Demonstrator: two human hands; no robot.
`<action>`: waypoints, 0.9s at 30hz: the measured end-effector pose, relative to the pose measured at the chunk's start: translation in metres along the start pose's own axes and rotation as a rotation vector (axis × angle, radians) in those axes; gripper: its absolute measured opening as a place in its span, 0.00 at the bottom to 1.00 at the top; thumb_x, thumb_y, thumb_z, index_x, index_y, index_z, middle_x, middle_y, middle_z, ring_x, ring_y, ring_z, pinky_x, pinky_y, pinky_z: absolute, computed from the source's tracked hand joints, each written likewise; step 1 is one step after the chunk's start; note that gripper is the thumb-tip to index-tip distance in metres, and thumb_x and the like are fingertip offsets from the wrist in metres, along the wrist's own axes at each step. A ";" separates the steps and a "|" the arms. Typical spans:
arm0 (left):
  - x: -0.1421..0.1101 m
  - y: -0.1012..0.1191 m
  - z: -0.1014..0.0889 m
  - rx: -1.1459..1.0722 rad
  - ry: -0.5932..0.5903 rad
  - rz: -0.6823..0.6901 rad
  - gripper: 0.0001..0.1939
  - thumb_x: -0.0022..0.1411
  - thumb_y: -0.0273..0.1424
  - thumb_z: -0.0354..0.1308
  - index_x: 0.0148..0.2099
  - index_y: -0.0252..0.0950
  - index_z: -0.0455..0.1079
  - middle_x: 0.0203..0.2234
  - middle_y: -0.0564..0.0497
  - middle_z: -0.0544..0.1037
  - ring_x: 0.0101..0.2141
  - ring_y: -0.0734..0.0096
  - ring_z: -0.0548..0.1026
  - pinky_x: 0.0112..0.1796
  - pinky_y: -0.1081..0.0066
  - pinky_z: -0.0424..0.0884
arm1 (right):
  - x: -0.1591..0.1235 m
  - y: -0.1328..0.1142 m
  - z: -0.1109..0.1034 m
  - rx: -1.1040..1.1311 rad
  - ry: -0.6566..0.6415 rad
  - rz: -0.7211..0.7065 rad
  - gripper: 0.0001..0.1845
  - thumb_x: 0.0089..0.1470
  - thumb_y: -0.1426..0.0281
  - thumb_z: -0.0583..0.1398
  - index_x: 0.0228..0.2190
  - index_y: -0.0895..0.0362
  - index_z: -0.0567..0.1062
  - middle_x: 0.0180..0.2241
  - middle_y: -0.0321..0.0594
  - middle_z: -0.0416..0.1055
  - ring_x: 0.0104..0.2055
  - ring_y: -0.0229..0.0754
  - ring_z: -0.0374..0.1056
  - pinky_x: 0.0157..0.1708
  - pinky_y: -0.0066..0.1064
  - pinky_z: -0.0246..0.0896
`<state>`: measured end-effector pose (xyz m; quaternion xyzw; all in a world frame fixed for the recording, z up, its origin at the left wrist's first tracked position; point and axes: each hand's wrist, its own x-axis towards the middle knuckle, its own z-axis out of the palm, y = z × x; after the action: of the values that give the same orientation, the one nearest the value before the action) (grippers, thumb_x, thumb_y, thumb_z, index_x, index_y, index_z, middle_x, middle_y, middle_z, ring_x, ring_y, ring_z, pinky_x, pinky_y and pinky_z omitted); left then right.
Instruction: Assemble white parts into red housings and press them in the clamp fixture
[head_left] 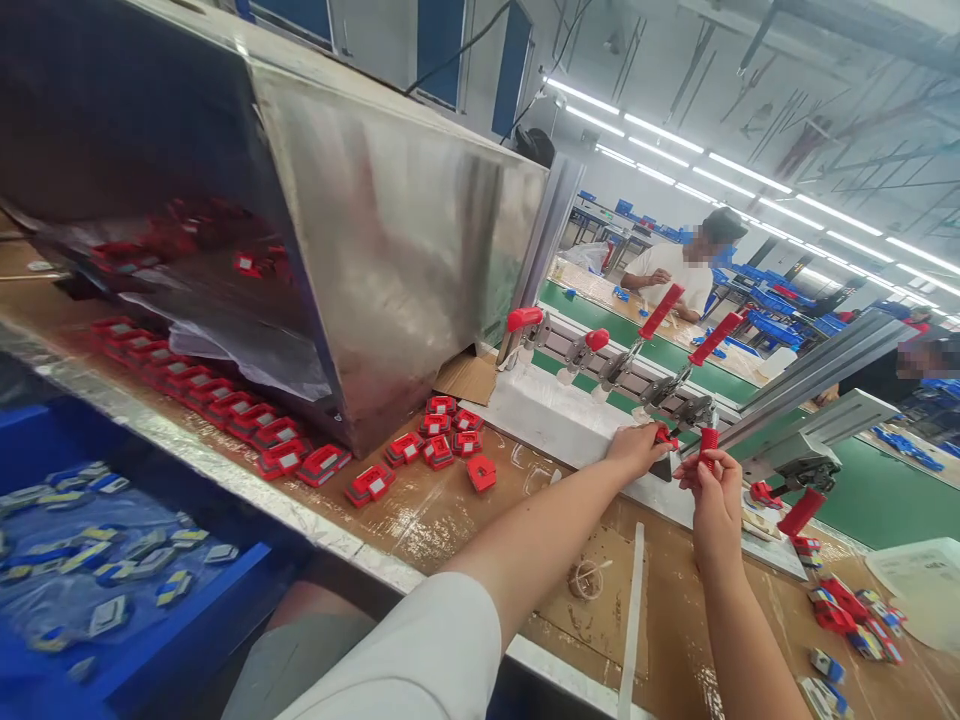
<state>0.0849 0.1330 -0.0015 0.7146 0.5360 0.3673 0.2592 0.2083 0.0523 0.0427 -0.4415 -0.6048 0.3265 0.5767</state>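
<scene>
My left hand [637, 450] is closed on a small red part [664, 437] at the white jig block [555, 415]. Beside it my right hand [712, 490] grips the red handle [708, 442] of a toggle clamp, fingers wrapped round it. A row of toggle clamps with red handles [660, 312] runs along the jig's far side; several stand raised. Small red parts [442, 435] lie in a loose group on the bench left of my left arm.
A large steel box [390, 240] stands over the bench at left, a line of red parts [225, 405] along its base. A blue bin [135, 600] holds blue-yellow pieces. More parts [855, 615] lie at right. Another person [675, 270] sits beyond the green conveyor [877, 490].
</scene>
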 end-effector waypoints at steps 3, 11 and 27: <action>0.000 -0.001 -0.001 -0.005 -0.017 -0.006 0.18 0.70 0.44 0.55 0.58 0.43 0.69 0.52 0.49 0.79 0.54 0.59 0.75 0.58 0.63 0.64 | 0.013 -0.007 0.004 0.062 0.022 0.096 0.30 0.52 0.58 0.63 0.52 0.50 0.59 0.27 0.27 0.66 0.22 0.38 0.64 0.22 0.29 0.55; 0.002 -0.004 -0.004 -0.005 -0.016 -0.029 0.24 0.62 0.33 0.66 0.59 0.44 0.70 0.50 0.50 0.81 0.53 0.57 0.77 0.57 0.62 0.66 | 0.034 -0.013 0.008 0.173 -0.079 0.312 0.25 0.48 0.53 0.66 0.40 0.49 0.62 0.21 0.22 0.60 0.14 0.32 0.53 0.11 0.23 0.47; 0.006 -0.008 0.000 -0.024 -0.019 -0.038 0.24 0.62 0.35 0.66 0.60 0.47 0.70 0.51 0.51 0.81 0.54 0.55 0.76 0.58 0.62 0.65 | 0.032 -0.015 0.006 -0.032 -0.098 0.337 0.26 0.52 0.47 0.64 0.43 0.52 0.68 0.16 0.20 0.54 0.09 0.33 0.47 0.06 0.24 0.41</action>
<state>0.0818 0.1410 -0.0060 0.7046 0.5425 0.3619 0.2796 0.2016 0.0757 0.0689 -0.5293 -0.5546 0.4301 0.4767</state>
